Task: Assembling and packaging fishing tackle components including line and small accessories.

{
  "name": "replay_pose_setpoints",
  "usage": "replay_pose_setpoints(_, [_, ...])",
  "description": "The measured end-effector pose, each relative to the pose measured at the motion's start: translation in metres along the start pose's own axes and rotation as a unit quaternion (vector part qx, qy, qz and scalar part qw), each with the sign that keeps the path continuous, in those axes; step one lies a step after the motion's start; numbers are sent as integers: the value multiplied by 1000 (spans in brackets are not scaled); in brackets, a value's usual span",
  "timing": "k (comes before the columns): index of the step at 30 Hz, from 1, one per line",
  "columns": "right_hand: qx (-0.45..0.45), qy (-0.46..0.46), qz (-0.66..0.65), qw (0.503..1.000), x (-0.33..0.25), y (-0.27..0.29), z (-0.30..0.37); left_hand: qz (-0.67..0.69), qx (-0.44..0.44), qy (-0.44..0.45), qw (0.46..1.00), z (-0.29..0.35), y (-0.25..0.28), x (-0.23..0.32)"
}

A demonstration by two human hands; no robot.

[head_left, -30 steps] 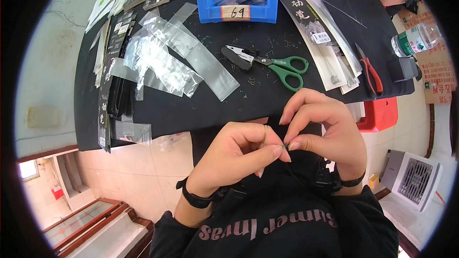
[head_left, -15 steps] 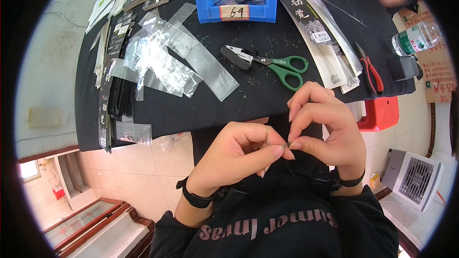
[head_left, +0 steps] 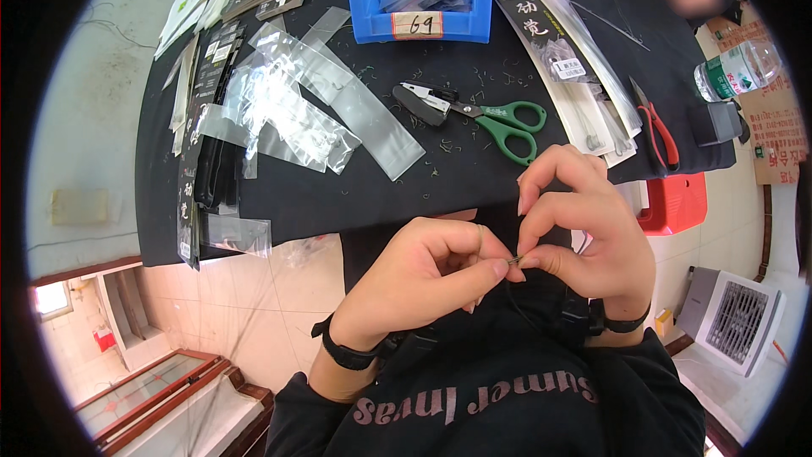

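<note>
In front of my chest, my left hand pinches a thin dark line between thumb and forefinger. My right hand pinches it as well, thumb against forefinger, right beside the left fingertips. The right hand's other fingers curl above. The pinched part is tiny, and the fingertips partly cover it. Below them a dark cord hangs against the black shirt. Past the hands on the black-covered table lie green-handled scissors and a small black-and-silver stapler.
Clear plastic sleeves spread over the table's left side. A blue bin of plastic bags stands at the back. Long card packs, red-handled scissors and a water bottle are rightward. A red stool sits below the table edge.
My right hand has shifted slightly right, its fingers lifting a little. Both hands still pinch the line. The table's things have not moved.
</note>
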State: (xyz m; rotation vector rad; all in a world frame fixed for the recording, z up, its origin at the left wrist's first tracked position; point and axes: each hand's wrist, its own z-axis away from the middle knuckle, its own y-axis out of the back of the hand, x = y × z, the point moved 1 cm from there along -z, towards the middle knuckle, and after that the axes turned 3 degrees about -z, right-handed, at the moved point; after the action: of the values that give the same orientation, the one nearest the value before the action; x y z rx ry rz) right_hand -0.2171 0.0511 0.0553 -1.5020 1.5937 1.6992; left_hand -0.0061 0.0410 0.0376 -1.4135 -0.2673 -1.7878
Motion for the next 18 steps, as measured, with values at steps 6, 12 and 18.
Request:
replay_pose_setpoints(6, [6,-4,21,1000,-1,1,0,-32,12,4,999,-2,0,0])
replay_pose_setpoints(12, [4,-7,37,999,-3,2,0,-29,17,4,999,-2,-1,-1])
replay_pose_setpoints(18, [-5,-10,31,999,-3,3,0,-1,4,-5,1000,-4,-2,0])
